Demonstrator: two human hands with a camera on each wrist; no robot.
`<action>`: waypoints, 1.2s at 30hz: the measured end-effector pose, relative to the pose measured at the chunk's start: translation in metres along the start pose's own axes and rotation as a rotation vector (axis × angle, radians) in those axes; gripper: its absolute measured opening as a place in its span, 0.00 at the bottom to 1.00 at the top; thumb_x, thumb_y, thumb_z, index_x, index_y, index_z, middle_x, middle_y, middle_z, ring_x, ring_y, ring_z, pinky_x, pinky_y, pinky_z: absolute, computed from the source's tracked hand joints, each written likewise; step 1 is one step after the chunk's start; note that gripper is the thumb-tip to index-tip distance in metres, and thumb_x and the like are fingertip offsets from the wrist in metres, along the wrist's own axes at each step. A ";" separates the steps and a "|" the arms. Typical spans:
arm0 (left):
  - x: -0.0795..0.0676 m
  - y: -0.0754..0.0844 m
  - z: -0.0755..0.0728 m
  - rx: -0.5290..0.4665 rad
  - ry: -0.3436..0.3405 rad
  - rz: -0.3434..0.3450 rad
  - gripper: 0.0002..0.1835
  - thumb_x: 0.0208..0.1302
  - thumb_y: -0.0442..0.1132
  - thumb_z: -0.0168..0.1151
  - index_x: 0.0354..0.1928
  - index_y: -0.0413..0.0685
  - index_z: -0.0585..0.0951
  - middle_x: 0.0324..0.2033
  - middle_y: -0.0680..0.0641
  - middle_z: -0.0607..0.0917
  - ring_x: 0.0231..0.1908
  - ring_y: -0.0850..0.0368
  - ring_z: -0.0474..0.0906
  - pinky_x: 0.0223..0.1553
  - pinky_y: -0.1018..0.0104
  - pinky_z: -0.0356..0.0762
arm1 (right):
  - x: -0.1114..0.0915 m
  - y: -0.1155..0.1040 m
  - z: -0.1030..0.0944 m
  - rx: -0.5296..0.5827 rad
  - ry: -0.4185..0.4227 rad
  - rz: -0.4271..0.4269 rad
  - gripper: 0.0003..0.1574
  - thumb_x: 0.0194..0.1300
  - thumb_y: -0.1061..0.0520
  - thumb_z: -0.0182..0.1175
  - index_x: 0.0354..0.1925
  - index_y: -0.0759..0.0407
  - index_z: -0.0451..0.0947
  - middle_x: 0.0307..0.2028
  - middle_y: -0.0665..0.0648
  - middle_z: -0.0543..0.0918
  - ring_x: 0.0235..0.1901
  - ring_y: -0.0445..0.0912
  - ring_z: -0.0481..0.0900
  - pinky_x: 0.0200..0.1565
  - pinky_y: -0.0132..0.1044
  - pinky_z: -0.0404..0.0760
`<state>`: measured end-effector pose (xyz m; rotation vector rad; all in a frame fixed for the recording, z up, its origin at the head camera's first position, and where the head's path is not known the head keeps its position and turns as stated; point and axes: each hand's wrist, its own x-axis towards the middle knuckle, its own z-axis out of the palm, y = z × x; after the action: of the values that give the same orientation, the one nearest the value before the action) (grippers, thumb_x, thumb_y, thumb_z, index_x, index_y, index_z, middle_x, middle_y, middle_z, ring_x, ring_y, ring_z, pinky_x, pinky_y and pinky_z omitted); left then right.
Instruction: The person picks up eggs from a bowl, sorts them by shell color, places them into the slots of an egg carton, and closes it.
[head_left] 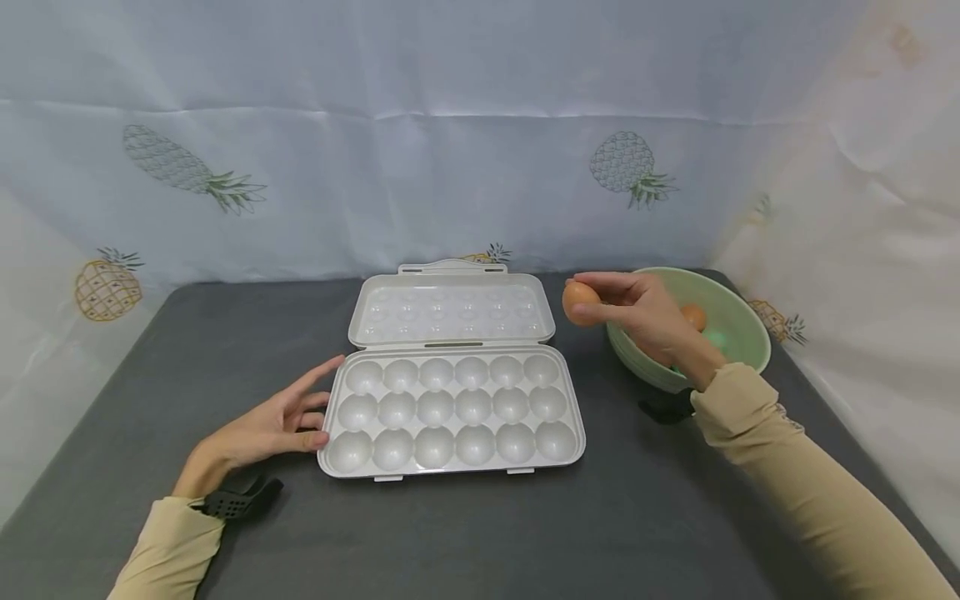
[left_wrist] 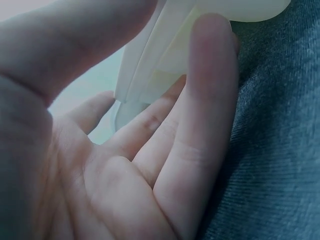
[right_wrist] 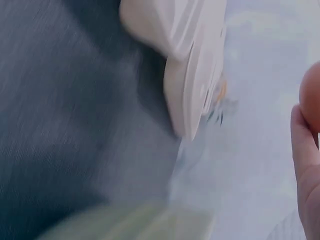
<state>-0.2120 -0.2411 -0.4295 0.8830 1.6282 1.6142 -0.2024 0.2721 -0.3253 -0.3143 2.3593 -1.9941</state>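
Observation:
An egg carton [head_left: 435,411] of white plastic lies opened flat on the table, with rows of bare round hollows in its base and its lid [head_left: 452,310] folded back behind. At its left edge my left hand [head_left: 273,421] rests with fingers spread along the side, fingertips right at the rim. The left wrist view shows these fingers [left_wrist: 210,90] against the carton's side wall. My right hand [head_left: 645,312] pinches a brown egg [head_left: 579,303] between thumb and fingers, raised between the carton and the green bowl [head_left: 738,329]. That egg is partly cut off in the right wrist view.
Inside the bowl lies another brown egg [head_left: 693,316], partly hidden by my right hand and forearm. The dark grey table [head_left: 480,533] meets a pale cloth curtain [head_left: 450,183] with printed pineapples at the back and sides. Each wrist wears a black strap [head_left: 232,498].

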 end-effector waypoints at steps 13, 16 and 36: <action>0.000 0.001 0.004 0.054 0.055 -0.057 0.56 0.70 0.24 0.60 0.82 0.57 0.32 0.65 0.61 0.76 0.51 0.62 0.84 0.48 0.64 0.84 | 0.019 -0.006 0.061 0.199 0.055 -0.067 0.30 0.62 0.72 0.66 0.58 0.49 0.84 0.44 0.42 0.89 0.43 0.37 0.86 0.51 0.32 0.84; 0.000 0.000 0.004 0.059 0.056 -0.060 0.56 0.70 0.24 0.60 0.82 0.57 0.32 0.65 0.61 0.76 0.51 0.63 0.84 0.48 0.65 0.84 | 0.023 -0.009 0.075 0.201 0.043 -0.082 0.28 0.61 0.72 0.67 0.55 0.49 0.85 0.48 0.46 0.87 0.46 0.38 0.85 0.49 0.33 0.84; 0.000 0.003 0.005 0.056 0.060 -0.074 0.56 0.70 0.24 0.60 0.82 0.56 0.31 0.65 0.62 0.76 0.52 0.62 0.84 0.48 0.64 0.84 | 0.044 -0.012 0.185 0.175 -0.084 0.002 0.30 0.59 0.66 0.73 0.60 0.60 0.82 0.57 0.62 0.86 0.50 0.43 0.85 0.51 0.38 0.86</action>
<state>-0.2075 -0.2385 -0.4265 0.8001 1.7349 1.5642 -0.2144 0.0831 -0.3413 -0.3801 2.1180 -2.1225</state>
